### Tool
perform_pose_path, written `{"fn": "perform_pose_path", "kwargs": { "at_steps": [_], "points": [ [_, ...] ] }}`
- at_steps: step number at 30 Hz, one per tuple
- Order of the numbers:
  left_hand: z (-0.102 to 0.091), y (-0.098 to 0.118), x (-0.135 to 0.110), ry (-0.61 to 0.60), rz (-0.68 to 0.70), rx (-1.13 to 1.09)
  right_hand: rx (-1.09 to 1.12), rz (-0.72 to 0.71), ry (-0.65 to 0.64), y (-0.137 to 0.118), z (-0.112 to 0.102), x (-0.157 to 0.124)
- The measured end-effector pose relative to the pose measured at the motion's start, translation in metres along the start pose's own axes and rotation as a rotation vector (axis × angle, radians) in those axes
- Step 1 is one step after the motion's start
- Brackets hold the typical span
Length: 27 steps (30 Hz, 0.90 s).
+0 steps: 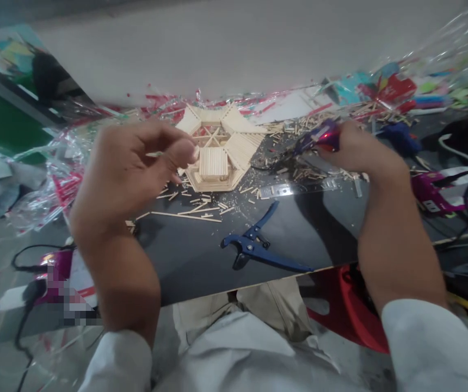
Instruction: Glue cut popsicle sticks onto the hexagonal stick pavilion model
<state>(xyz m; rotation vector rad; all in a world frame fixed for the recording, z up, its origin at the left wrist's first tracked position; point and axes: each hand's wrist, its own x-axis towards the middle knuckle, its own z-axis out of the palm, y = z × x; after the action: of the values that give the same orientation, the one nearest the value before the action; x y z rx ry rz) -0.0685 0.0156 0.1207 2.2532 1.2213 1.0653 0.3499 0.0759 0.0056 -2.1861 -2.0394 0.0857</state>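
Observation:
My left hand (131,169) is raised over the dark board (201,256), its thumb and fingers pinched on a thin wooden stick (153,155). Just beyond it stands a small model made of wooden sticks (217,149), with slanted roof panels around an open frame. My right hand (356,149) grips a purple and red glue gun (319,139), whose nozzle points left toward the model. Both wrists wear white sleeves.
Blue cutting pliers (258,247) lie on the board near me. A metal ruler (295,189) and several loose sticks (189,209) lie by the model. Crumpled clear wrap (54,179), another purple tool with cables (438,193) and coloured packs (385,87) surround the board.

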Motion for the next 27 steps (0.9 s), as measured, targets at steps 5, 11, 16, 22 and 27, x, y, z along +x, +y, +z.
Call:
{"fn": "perform_pose_path", "kwargs": {
  "at_steps": [5, 11, 16, 22, 27],
  "points": [
    [-0.012, -0.018, 0.005, 0.157, -0.040, -0.047, 0.149, 0.087, 0.169, -0.041, -0.062, -0.005],
    [-0.012, -0.032, 0.013, 0.213, -0.100, -0.050, 0.248, -0.160, 0.236, -0.111, -0.076, -0.008],
    [-0.006, -0.034, 0.016, 0.105, -0.136, -0.054, 0.097, -0.441, 0.288, -0.137, -0.062, -0.003],
    [0.000, -0.034, 0.022, 0.077, -0.175, -0.060, 0.094, -0.509, 0.282, -0.139, -0.058, 0.000],
    [0.001, -0.028, 0.023, -0.001, -0.269, 0.016, 0.032, -0.542, 0.264, -0.140, -0.054, 0.003]
  ]
}}
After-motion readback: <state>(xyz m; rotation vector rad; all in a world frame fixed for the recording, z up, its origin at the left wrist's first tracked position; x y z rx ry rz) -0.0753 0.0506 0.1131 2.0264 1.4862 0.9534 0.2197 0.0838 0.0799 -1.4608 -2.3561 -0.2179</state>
